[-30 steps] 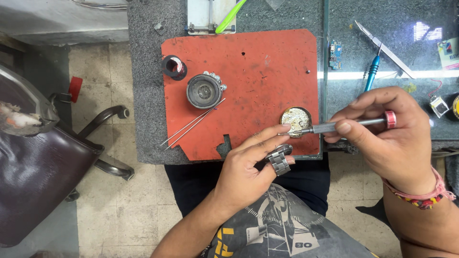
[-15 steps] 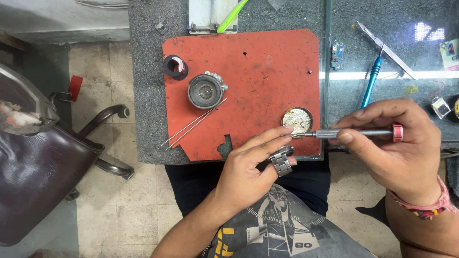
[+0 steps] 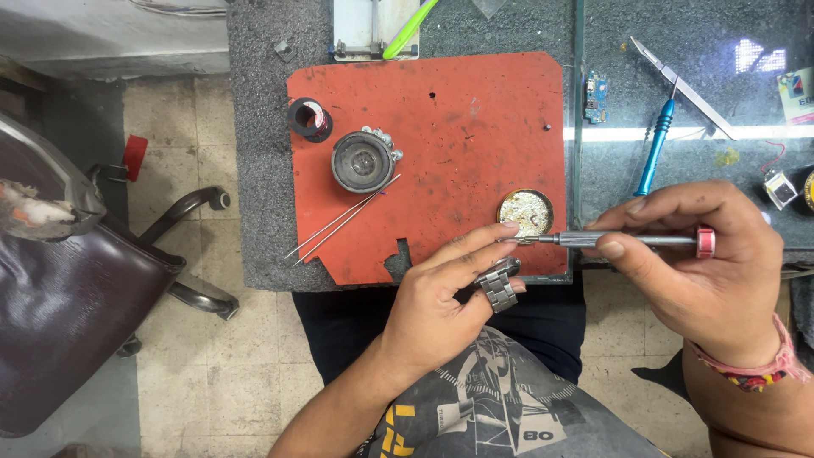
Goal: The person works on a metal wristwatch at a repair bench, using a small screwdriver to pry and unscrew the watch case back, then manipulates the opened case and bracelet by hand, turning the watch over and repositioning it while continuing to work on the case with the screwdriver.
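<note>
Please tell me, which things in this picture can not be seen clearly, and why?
- Head view: the tip of the screwdriver is hidden by the fingers of the left hand.
- The metal watch band is mostly covered by that hand.
- The green tool is cut off by the top edge.

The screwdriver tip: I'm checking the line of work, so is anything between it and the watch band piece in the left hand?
Nothing visible. The screwdriver in the right hand points its tip straight at the left hand fingertips, above the metal watch band; no object lies between them.
</note>
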Tool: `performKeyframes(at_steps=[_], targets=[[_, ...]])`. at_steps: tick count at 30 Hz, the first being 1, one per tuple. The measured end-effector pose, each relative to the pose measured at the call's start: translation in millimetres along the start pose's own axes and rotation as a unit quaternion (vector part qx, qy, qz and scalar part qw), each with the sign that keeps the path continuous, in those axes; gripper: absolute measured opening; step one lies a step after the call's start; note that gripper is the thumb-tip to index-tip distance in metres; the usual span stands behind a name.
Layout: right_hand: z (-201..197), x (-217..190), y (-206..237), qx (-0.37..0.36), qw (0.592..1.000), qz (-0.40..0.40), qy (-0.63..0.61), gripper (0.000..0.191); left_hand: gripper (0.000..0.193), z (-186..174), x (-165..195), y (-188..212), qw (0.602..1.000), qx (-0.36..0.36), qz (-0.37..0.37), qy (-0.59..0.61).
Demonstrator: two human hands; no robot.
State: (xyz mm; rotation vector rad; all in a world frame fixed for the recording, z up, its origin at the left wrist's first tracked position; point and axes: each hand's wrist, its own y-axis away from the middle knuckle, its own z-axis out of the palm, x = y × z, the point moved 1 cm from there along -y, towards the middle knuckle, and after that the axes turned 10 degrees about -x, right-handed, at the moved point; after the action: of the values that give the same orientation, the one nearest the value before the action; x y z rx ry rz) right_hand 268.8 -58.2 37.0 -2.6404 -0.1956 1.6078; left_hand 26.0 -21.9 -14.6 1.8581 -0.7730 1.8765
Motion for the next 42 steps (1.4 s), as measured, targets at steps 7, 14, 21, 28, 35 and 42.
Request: performKeyframes(at_steps=[7, 14, 21, 28, 35, 42], targets=[[1.5, 0.2, 0.3, 0.004, 1.0, 0.001, -0.004, 0.027, 0.041, 0.7, -1.2, -0.5, 1.0, -0.002, 0.0, 0.022], [-0.4, -3.7, 0.8, 0.003, 1.0, -0.022, -0.007, 0.028, 0.043, 1.7, -0.4, -0.5, 1.0, -0.002, 0.003, 0.007], [0.5, -6.3, -1.9, 0.001, 1.0, 0.004, 0.006, 0.028, 0.042, 0.5, 0.7, -1.0, 1.0, -0.004, -0.003, 0.008], [-1.5, -8.0, -1.0, 0.0, 1.0, 0.012, 0.007, 0.028, 0.04, 0.2, 1.1, -1.5, 1.0, -0.005, 0.0, -0.007], [-1.0, -11.2, -2.2, -0.003, 1.0, 0.019, 0.009, 0.028, 0.042, 0.3, 0.4, -1.1, 1.0, -0.012, -0.006, 0.012], [-1.3, -13.8, -5.0, -0.012, 1.0, 0.007, 0.02, 0.028, 0.043, -0.3, -0.4, -0.5, 0.999, -0.022, -0.013, 0.03]])
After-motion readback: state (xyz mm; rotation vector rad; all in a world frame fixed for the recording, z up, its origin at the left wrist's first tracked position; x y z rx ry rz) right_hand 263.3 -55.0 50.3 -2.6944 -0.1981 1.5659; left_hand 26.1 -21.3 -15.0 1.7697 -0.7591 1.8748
